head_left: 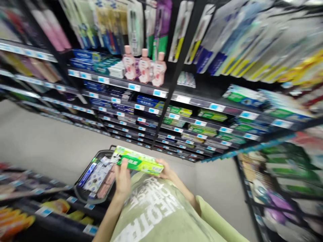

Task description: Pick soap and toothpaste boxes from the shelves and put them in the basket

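Observation:
I hold a green toothpaste box (137,161) flat in front of my chest with both hands. My left hand (122,177) grips its left part, fingers wrapped over the front edge. My right hand (165,170) holds its right end. Just below and to the left hangs a black shopping basket (81,196) with several packaged items inside, among them blue and white boxes.
Dark shelves (151,90) of toothpaste boxes, pink mouthwash bottles (144,66) and hanging toothbrush packs fill the view ahead and to the right. More shelves with yellow and orange goods stand at lower left. A grey floor aisle (45,141) runs between them.

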Tool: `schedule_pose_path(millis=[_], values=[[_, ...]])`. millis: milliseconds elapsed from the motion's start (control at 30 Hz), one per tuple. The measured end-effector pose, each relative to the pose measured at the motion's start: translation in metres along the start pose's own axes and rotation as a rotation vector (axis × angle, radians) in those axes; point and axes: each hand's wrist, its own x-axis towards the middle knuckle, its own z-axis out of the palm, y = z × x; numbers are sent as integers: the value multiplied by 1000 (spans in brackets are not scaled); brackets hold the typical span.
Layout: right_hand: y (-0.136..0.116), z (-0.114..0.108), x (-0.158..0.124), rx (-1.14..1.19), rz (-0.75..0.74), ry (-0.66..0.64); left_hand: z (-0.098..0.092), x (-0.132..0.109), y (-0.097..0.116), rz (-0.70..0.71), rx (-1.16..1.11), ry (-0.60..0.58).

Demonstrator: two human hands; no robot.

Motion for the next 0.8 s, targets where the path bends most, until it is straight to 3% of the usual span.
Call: schedule_pose_path(millis=[233,400,500,567,667,800], values=[[4,-17,10,-15,-5,-111,16,2,18,-117,42,-230],[-19,-30,4,-216,-30,-279,16,1,23,-266,-63,-178],[-45,-53,9,-401,-91,-372,16,3,23,-300,-118,-167],[-67,-77,15,-489,-172,-206,18,4,23,-299,-145,-178],[-106,-122,20,-665,-318,460,21,5,23,-290,-185,-168],[-163,-182,9,-965,-440,1067,5,14,20,-282,-210,-208]])
